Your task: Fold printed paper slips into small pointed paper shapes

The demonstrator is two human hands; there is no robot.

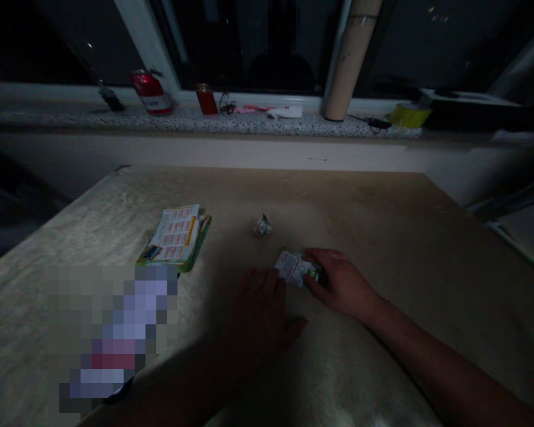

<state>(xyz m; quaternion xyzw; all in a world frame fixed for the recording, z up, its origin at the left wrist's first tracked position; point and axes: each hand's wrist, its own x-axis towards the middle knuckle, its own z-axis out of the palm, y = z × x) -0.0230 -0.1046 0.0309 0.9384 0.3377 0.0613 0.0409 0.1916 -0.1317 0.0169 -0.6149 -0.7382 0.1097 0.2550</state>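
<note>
A small printed green-and-white paper [293,268] lies on the beige table [382,213], partly folded. My right hand [338,283] pinches its right side, fingers curled over the edge. My left hand [260,311] rests flat beside it, fingertips touching the paper's left edge, fingers stretched out. A tiny folded paper piece [262,226] stands just beyond them.
A stack of printed leaflets [178,237] lies to the left. A blurred patch [111,332] covers something at the near left. On the windowsill [182,121] stand a red can [151,92], a small red container [206,99], a cardboard tube [349,59] and a yellow tape roll [408,115].
</note>
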